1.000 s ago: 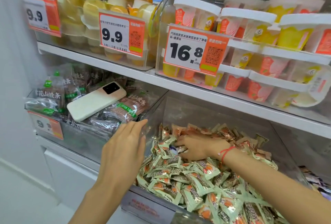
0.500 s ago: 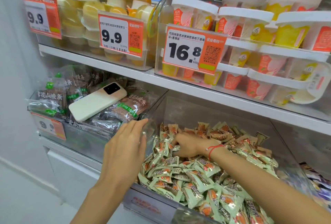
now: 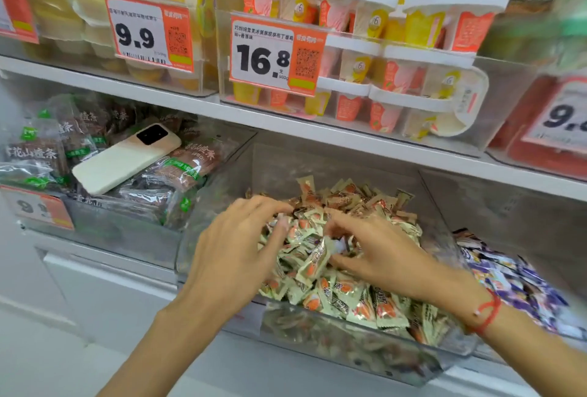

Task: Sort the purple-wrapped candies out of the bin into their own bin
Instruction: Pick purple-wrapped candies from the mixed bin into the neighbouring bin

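Clear plastic bin [image 3: 444,237]: middle of the lower shelf, heaped with green-and-orange candies [image 3: 365,301].
Left hand [image 3: 235,256]: over the bin's left side, fingers curved down into the heap; whether its grip has hold of any candy cannot be told.
Right hand [image 3: 378,253]: on the middle of the heap, fingers spread and bent among the wrappers; its grip cannot be told either. Red string [image 3: 487,314] round the wrist.
Purple candy [image 3: 341,245]: a small pale-purple bit shows between wrappers, just beside the right fingertips, between the two hands; blurred.
Purple bin [image 3: 514,285]: next to the right, holding purple-and-white wrapped candies, beyond the right wrist.
Phone [image 3: 127,158]: cream, lying on dark snack packs [image 3: 178,171] in the left bin.
Upper shelf [image 3: 190,104]: pudding cups [image 3: 359,47], orange price tags [image 3: 276,53].
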